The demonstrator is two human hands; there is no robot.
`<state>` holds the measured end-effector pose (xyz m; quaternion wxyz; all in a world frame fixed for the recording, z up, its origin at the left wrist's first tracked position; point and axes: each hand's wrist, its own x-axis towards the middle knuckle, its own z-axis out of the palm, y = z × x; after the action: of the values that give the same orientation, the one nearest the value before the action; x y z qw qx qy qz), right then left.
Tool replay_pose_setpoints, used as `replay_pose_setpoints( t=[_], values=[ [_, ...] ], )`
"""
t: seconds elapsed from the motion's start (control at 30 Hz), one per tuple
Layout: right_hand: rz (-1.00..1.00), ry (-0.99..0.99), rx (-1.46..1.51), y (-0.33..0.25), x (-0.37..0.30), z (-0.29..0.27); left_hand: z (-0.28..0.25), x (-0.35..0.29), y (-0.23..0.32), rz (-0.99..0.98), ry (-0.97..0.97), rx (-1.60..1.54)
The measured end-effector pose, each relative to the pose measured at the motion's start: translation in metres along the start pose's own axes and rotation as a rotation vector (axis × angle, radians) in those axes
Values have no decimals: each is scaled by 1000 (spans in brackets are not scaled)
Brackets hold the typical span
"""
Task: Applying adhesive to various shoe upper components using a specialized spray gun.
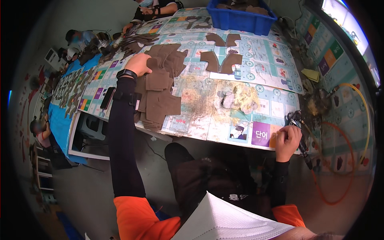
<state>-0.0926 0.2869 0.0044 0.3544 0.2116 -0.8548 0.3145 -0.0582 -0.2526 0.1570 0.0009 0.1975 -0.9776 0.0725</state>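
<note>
Pale-blue and white printed sheeting, scuffed and stained, covers the broad worktable [192, 120], with a blue plastic crate [240, 22] on its far side. Left of the middle lies an overlapping pile of flat, matt dark-brown cut pieces [158, 82], running from the near edge toward the far side; similar loose brown pieces [232, 64] lie apart, farther right. The left hand [138, 64] rests at the pile's left edge, fingers bent and thumb against the brown material; whether they pinch a piece or only press on it, I cannot tell. At the near right, the right hand [288, 138] is loosely curled beside a black hose-fed tool [295, 118], and its grip on it, if any, is unclear. A crumpled, yellow-stained pale cloth [240, 98] lies between the pile and that tool. Each brown piece looks light, thin and bendable, probably more grippy than slippery and not fragile, though layers could cling or slide askew. An exposed edge or corner, pinched between thumb and forefinger, seems the best hold, with the sheets beneath pressed down.
</note>
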Motion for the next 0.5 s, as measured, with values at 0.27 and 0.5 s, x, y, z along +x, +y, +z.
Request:
replay_pose_setpoints(
  t=[0.27, 0.5],
  values=[
    [8, 6, 27, -2, 1, 0, -1, -3, 0, -2, 25, -21],
    [13, 15, 29, -3, 1, -1, -7, -2, 7, -14, -30, 0]
  ],
)
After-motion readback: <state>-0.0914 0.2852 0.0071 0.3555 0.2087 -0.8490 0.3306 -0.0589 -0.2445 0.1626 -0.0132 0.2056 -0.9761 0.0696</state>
